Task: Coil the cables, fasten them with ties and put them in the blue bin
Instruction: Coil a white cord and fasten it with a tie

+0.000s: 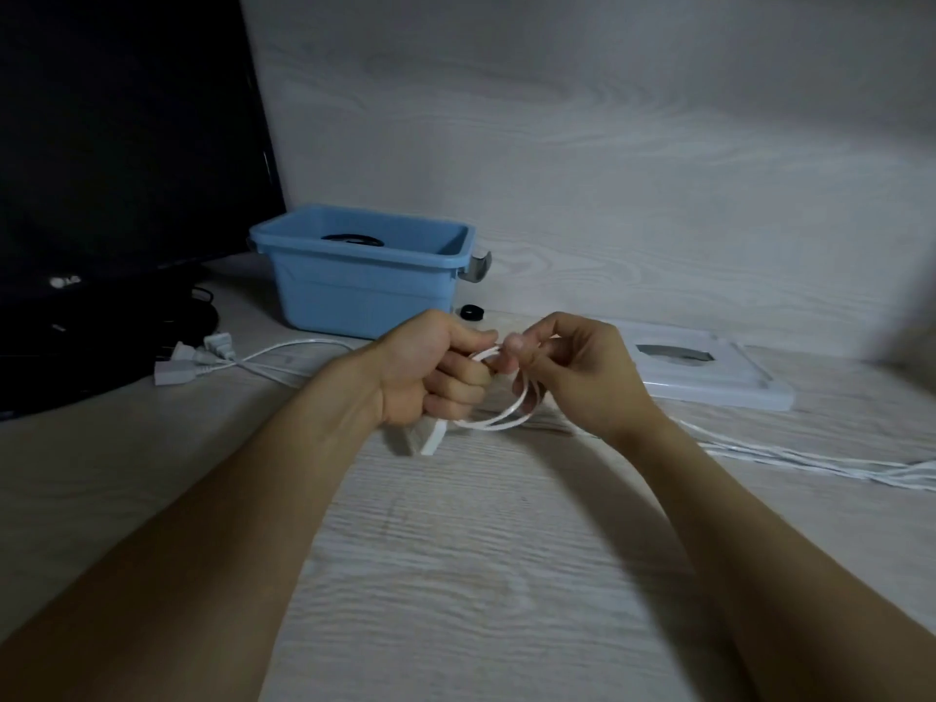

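White cable point(499, 418) hangs in a small loop between the person's two hands above the pale wood table point(456, 575). The left hand point(430, 372) is curled tight around the coil, a plug point(430, 438) jutting below it; the right hand point(572, 372) pinches the loop at its top. The loose length trails off right. Farther back lie a second cable point(253, 359) and a white lid point(709, 367). The blue bin point(364, 286) stands beyond, holding what may be a black coil point(352, 240).
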Demonstrator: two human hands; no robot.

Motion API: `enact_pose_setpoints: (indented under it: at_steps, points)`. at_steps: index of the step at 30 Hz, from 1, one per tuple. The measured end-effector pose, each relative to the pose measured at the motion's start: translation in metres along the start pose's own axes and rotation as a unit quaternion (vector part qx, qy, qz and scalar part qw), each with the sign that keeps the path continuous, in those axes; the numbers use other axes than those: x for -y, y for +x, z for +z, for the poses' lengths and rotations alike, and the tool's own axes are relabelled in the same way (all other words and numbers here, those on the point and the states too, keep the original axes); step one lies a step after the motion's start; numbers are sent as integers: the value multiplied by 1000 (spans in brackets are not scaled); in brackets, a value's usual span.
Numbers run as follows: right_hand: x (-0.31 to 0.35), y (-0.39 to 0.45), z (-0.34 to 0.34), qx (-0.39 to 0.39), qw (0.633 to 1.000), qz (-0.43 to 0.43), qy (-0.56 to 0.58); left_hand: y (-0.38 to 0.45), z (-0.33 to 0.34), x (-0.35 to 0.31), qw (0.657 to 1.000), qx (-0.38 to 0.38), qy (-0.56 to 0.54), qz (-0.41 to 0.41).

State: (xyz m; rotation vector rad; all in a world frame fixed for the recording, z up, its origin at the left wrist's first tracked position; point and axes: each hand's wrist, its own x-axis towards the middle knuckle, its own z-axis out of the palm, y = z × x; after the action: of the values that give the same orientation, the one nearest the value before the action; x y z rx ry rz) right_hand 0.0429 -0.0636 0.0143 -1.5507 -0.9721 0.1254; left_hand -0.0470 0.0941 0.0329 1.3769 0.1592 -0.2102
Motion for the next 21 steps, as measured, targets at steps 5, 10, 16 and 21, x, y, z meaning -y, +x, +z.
enact_pose_setpoints:
  at_steps: [5,10,16,21]
  points:
    - [-6,2,4,-70,986,-56,-139,2,1,-1,1000,-24,-13,15]
    - [-6,6,-15,-148,944,-103,-275,9,0,-2,953,-113,-240,146]
    - [-4,9,-27,-201,912,-178,-312,9,-14,-7,849,-181,-424,259]
    - [-15,10,-20,-101,913,-187,-348,11,-13,-8,843,-143,-439,277]
